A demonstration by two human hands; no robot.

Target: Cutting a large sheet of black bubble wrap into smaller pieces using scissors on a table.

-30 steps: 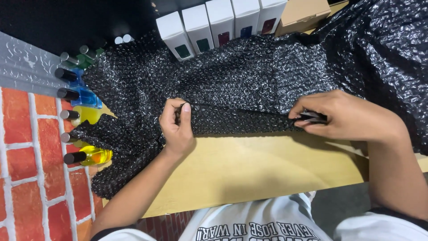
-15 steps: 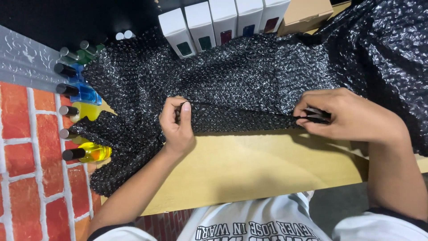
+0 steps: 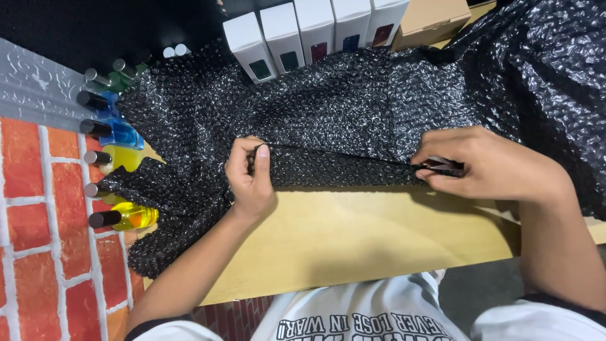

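Head view: five white boxes [image 3: 315, 35] at twelve o'clock, tops cut off; left hand [image 3: 251, 177] pinches black bubble wrap [image 3: 328, 120]; right hand [image 3: 486, 165] grips a half-hidden dark tool [image 3: 445, 166].

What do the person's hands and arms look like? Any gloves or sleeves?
No gloves: the left hand and right hand are bare, and so are both forearms. No rings or watch show. Short sleeves with a dark edge start near the elbows.
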